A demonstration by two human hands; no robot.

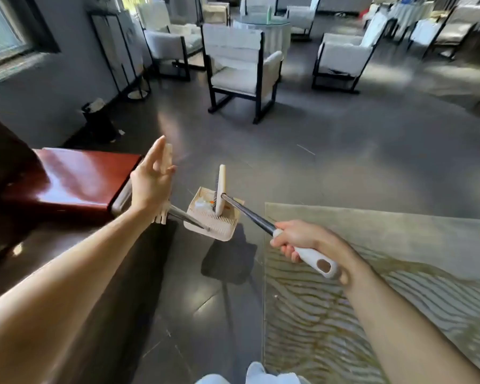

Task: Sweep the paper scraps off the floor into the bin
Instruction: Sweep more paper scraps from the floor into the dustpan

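The dark floor [330, 151] fills most of the view. A pale rug [413, 245] with wavy lines lies at the right. A glossy red bench [75, 178] stands at the left. White chairs [241, 65] with black frames stand further back. The black bin [99, 121] stands against the left wall, well apart from the hands, with a white scrap [121, 131] on the floor just beside it.

The cream dustpan [211, 220] hangs tilted between the two arms, and its shadow falls on the floor below it. Its metal rod runs up behind the left hand [150, 181]. That hand's fingers are straight and the rod's cream top shows past them. The thumb crosses the handle and pins it to the palm.

The broom [221, 189] has its cream head standing on end inside the dustpan. Its metal pole slants down to the right hand [302, 239], whose fingers are wrapped round the white grip.

The paper scraps [201, 203], white with a bit of orange, lie in the dustpan beside the broom head.

White shoes [258, 375] show at the bottom edge.
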